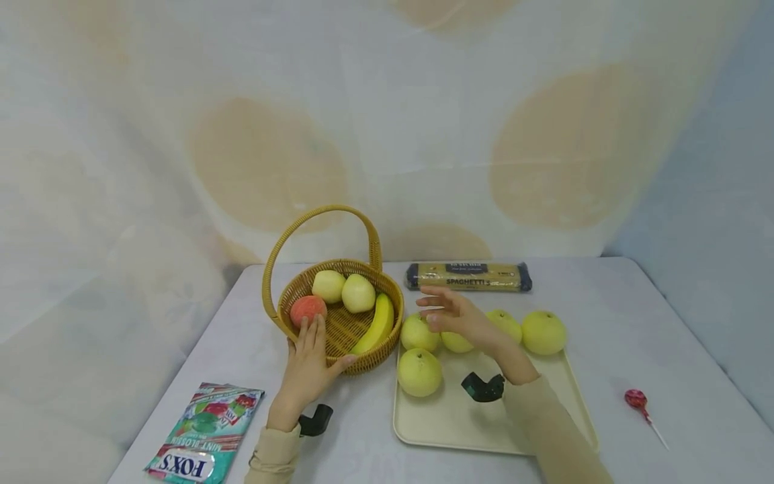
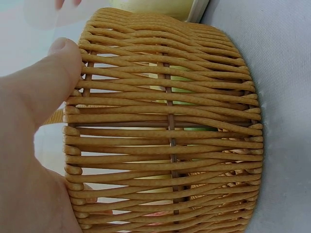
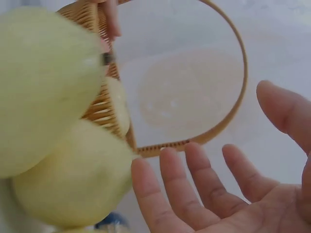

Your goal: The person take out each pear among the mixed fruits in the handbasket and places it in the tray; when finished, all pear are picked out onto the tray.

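Observation:
My left hand (image 1: 310,370) reaches over the near left rim of a wicker basket (image 1: 369,363), its fairly straight fingers at a reddish peach-like fruit (image 1: 308,309) inside. The thumb (image 2: 63,68) lies at the basket rim, spread away from the fingers. Two pale yellow-green fruits (image 1: 358,294) and a banana (image 1: 377,326) also lie in the basket. My right hand (image 1: 459,319) hovers above several round yellow-green fruits (image 1: 420,372) on a cream tray (image 1: 459,430). Its fingers are spread and nothing is in it; the basket handle (image 3: 240,73) shows beyond them.
A spaghetti packet (image 1: 468,276) lies behind the tray. At the front left is a teal and red FOX'S candy bag (image 1: 205,430). A red lollipop (image 1: 637,399) lies on the right of the white table (image 1: 653,323). Pale cloth hangs behind.

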Demonstrator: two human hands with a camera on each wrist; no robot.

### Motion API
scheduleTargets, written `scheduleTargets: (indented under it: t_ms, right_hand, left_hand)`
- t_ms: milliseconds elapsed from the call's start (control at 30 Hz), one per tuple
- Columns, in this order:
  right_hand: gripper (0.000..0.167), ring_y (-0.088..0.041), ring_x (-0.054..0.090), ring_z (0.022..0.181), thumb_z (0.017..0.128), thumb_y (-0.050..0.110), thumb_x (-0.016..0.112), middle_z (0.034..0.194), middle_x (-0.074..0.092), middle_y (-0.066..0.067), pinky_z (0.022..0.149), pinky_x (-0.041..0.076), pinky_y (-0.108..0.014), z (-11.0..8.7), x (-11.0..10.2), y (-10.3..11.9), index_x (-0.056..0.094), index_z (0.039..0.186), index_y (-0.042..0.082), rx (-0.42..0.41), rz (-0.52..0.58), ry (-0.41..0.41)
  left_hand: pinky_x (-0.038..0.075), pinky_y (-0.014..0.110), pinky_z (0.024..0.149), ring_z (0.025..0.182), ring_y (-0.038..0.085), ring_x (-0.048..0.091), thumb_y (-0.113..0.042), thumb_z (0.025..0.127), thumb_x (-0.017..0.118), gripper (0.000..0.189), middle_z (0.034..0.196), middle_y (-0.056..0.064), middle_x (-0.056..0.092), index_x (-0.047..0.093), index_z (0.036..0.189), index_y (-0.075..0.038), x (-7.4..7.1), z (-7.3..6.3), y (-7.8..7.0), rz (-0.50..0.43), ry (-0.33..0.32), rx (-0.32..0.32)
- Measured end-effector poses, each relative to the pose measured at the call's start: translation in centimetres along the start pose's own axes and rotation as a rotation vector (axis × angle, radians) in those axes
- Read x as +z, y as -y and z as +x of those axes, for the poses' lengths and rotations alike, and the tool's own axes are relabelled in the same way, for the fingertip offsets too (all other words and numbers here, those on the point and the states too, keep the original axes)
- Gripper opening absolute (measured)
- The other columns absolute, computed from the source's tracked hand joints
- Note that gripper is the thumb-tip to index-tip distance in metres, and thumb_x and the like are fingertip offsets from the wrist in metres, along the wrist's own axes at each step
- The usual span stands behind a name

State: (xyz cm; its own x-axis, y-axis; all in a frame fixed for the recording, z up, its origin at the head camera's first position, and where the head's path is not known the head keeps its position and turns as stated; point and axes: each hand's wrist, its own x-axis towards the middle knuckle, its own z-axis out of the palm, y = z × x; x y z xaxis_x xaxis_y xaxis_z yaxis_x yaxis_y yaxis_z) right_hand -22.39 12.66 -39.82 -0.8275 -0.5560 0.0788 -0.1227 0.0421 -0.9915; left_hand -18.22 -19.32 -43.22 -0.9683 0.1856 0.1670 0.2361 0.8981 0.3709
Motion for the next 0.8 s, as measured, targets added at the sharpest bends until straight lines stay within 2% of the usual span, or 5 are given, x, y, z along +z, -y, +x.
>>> scheduleTargets:
  t_ms: [133, 300, 467, 800]
  right_hand:
    - [0.059, -0.045, 0.037, 0.138, 0.1, 0.019, 0.054, 0.152, 0.035, -0.024, 0.105, 0.045, -0.051, 2.0, 0.0, 0.8, 0.028, 0.152, 0.008, 0.018, 0.049, 0.013]
    - [0.057, -0.046, 0.029, 0.142, 0.102, 0.018, 0.049, 0.156, 0.026, -0.025, 0.11, 0.035, -0.059, 4.4, 0.6, 1.4, 0.026, 0.152, 0.007, 0.059, 0.133, 0.045]
    - [0.056, -0.048, 0.026, 0.142, 0.104, 0.018, 0.044, 0.157, 0.021, -0.028, 0.111, 0.033, -0.059, 6.6, 1.1, 1.3, 0.021, 0.153, 0.003, 0.085, 0.168, 0.079]
    - [0.06, -0.043, 0.026, 0.144, 0.104, 0.022, 0.044, 0.158, 0.021, -0.024, 0.114, 0.029, -0.057, 9.4, 1.5, 0.6, 0.016, 0.155, 0.004, 0.168, 0.176, 0.053]
  left_hand:
    - [0.008, 0.075, 0.109, 0.149, 0.045, 0.007, -0.055, 0.086, 0.063, 0.102, 0.158, 0.028, 0.019, 0.016, 0.151, 0.008, 0.0, -0.1, 0.0, -0.001, -0.001, -0.001]
    - [0.006, 0.074, 0.11, 0.149, 0.044, 0.004, -0.055, 0.086, 0.063, 0.103, 0.159, 0.027, 0.017, 0.014, 0.152, 0.007, 0.0, -0.1, -0.1, -0.005, 0.009, -0.013]
    - [0.007, 0.074, 0.11, 0.15, 0.043, 0.004, -0.057, 0.086, 0.062, 0.103, 0.159, 0.026, 0.017, 0.014, 0.152, 0.007, 0.2, 0.0, 0.1, 0.007, 0.016, -0.021]
    - [0.007, 0.073, 0.111, 0.15, 0.043, 0.004, -0.056, 0.086, 0.062, 0.103, 0.159, 0.026, 0.018, 0.014, 0.152, 0.006, 0.2, 0.1, 0.2, 0.001, 0.009, -0.028]
